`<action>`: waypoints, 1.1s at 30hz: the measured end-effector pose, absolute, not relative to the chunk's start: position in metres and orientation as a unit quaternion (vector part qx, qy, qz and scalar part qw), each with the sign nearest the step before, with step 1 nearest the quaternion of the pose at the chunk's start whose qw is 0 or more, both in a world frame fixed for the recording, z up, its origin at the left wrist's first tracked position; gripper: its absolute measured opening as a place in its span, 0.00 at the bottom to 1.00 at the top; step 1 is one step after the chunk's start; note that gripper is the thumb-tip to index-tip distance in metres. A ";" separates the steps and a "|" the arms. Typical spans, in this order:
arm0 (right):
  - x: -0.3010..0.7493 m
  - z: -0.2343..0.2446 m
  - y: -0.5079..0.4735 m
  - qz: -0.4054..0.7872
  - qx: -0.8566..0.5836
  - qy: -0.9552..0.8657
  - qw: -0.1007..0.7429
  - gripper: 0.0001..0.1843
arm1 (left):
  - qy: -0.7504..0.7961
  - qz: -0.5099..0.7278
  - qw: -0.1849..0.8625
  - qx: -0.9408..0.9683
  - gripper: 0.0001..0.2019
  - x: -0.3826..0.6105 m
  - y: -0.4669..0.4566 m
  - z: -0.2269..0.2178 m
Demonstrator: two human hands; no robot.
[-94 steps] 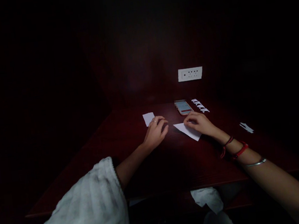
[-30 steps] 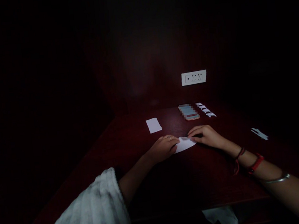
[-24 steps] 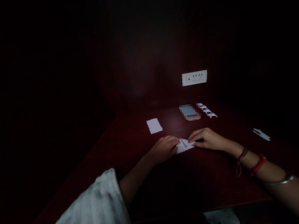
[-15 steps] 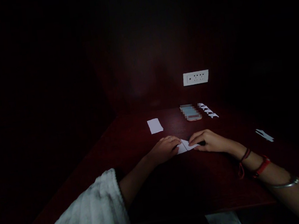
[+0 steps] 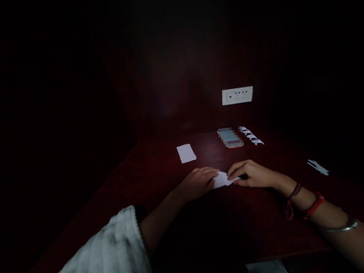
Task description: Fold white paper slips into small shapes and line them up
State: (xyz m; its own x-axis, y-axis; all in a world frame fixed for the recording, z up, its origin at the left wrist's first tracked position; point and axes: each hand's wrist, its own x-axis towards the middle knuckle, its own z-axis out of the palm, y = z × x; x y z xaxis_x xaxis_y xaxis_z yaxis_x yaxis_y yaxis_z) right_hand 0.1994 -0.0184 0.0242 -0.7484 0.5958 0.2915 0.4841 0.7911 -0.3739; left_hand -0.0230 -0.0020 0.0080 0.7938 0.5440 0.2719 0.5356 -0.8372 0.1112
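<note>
On the dark red tabletop (image 5: 159, 167), a folded white paper (image 5: 220, 179) is held near the centre, between the two hands. Its left end is gripped by the fingers of the left hand (image 5: 196, 184); its right end is pinched in the grip of the right hand (image 5: 254, 174). A slanting fold line is seen across the paper. Beyond it, a small stack of sheets (image 5: 186, 153) is placed far left, a phone (image 5: 230, 138) far right, its screen pixelated. Just right of the phone a zigzag paper strip (image 5: 251, 136) is laid. Thin scraps (image 5: 318, 167) are noted well to the right. A socket plate (image 5: 237, 96) is mounted on the far wall.
</note>
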 end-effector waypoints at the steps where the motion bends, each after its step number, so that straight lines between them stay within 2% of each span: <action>1: 0.200 0.024 -0.018 0.140 -0.292 -0.924 0.203 0.14 | 0.286 0.147 0.014 0.947 0.14 -0.023 -0.002 0.008; 20: 0.201 0.025 -0.018 0.143 -0.295 -0.923 0.200 0.12 | 0.279 0.153 0.001 0.948 0.12 -0.022 -0.001 0.009; 33: 0.200 0.024 -0.016 0.121 -0.278 -0.934 0.187 0.12 | 0.271 0.128 0.006 0.954 0.16 -0.021 -0.003 0.012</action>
State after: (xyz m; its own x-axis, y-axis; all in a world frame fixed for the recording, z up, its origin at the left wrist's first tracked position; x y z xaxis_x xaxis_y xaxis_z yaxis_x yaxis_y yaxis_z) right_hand 0.1996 -0.0163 0.0241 -0.7759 0.5644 0.2818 0.4738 0.8163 -0.3304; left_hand -0.0210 -0.0027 0.0121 0.8201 0.5194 0.2402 0.5164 -0.8526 0.0805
